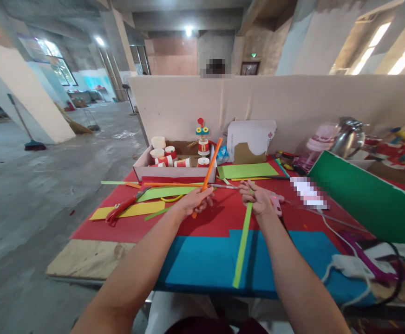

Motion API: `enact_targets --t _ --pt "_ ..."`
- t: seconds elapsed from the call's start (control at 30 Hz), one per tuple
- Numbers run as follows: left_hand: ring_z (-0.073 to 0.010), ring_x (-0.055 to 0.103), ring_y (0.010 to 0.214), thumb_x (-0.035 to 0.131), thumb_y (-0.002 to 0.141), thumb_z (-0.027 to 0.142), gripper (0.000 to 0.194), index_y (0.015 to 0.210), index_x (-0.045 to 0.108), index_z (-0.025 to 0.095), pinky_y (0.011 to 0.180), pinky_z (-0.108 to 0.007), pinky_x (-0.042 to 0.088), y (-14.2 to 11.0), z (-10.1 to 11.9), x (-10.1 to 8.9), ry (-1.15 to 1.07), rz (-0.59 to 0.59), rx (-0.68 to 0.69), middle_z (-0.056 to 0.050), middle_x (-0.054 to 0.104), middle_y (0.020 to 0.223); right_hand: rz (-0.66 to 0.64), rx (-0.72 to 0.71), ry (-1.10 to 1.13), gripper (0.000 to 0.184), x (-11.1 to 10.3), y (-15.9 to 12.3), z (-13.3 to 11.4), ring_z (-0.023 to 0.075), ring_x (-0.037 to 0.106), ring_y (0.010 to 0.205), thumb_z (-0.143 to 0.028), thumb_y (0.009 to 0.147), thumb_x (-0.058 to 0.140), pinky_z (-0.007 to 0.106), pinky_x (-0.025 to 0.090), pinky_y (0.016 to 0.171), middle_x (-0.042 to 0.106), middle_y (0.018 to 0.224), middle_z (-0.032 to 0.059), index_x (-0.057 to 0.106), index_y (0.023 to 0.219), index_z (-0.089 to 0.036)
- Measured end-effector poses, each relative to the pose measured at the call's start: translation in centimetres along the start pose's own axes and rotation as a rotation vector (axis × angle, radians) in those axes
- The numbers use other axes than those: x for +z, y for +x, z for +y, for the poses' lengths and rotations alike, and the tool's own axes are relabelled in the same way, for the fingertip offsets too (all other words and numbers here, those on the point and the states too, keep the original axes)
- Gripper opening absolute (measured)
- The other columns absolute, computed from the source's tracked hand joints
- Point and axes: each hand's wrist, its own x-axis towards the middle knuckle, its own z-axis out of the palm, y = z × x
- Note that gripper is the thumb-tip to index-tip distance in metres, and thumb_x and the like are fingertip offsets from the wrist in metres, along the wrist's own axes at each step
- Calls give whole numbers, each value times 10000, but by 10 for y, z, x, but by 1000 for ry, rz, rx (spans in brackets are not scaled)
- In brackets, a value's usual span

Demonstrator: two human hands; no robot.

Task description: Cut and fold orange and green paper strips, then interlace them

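Note:
My left hand [196, 202] is closed around an orange paper strip [212, 162], which points up and slightly right with its short lower end below the fingers. My right hand [257, 197] grips a light green paper strip [243, 246] that hangs down over the blue sheet. Both hands are above the red-covered table, apart from each other. Behind my right hand a pink glue gun [275, 202] is partly hidden. Left of my left hand lie red-handled scissors [124, 207], resting on yellow paper [98, 213] and green paper pieces.
A cardboard box [174, 174] at the back holds several paper cups and a robot-like cup figure [203, 139]. Green sheets [251, 170] lie right of it. A green board [373, 190], steel jug [349, 137], power strip [354, 266] and cables crowd the right side.

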Motion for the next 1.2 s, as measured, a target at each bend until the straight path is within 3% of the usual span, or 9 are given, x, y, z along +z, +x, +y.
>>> enact_targets --t 0.1,0.2,0.27,0.37,0.5,0.63,0.87,1.07,1.2 --pt "-36 365 332 493 922 492 332 844 516 170 324 -145 222 1 -1 -3 -34 15 45 20 604 592 -39 53 -134 355 5 1 10 62 257 383 -496 928 481 144 244 312 447 579 -47 621 835 -183" --pt "-69 443 346 450 906 584 434 817 527 167 332 -166 315 -1 -2 -7 24 -127 28 0 612 574 26 50 -528 539 17 8 32 131 511 524 -663 870 439 236 453 468 596 637 30 678 821 -182" --pt "-96 502 378 454 871 647 499 795 537 160 346 -185 370 -2 -2 -8 57 -244 -11 -20 627 578 108 -198 -811 474 23 13 43 211 621 786 -666 748 621 328 525 692 691 819 67 702 827 -206" --pt "-115 552 424 489 828 690 544 782 560 153 354 -188 394 -4 -2 -9 69 -357 -44 -36 644 601 294 -519 -924 543 25 17 46 278 581 1076 -665 626 724 409 456 934 688 1113 94 715 950 -230" --pt "-107 555 429 497 844 667 575 740 626 116 367 -184 406 -7 -1 -6 165 -572 -95 -73 664 621 290 -417 -588 560 26 13 34 201 629 836 -714 715 602 322 502 745 724 934 65 721 962 -225" --pt "-144 604 481 534 831 657 583 819 679 93 416 -230 464 -10 -1 -2 235 -792 -161 -121 697 697 236 -334 -295 452 31 5 24 82 466 511 -602 642 736 207 358 445 669 709 9 736 840 -195" --pt "-134 635 526 706 734 594 497 826 633 112 546 -242 518 -8 -5 4 55 -451 76 -96 707 688 40 -123 -472 444 48 0 38 51 354 426 -579 650 727 196 264 387 535 517 -37 747 769 -151" --pt "-155 657 530 731 720 567 503 815 670 77 537 -251 533 -5 -7 5 57 -440 7 -116 714 683 171 -258 -511 498 38 1 27 60 341 426 -642 663 683 206 265 408 452 451 -61 751 753 -157" --pt "-142 672 553 743 772 429 359 885 629 108 563 -239 549 1 -12 15 -84 -233 109 -71 709 687 73 -244 -690 397 37 0 29 90 439 478 -557 698 680 222 332 457 570 520 -25 768 753 -174"
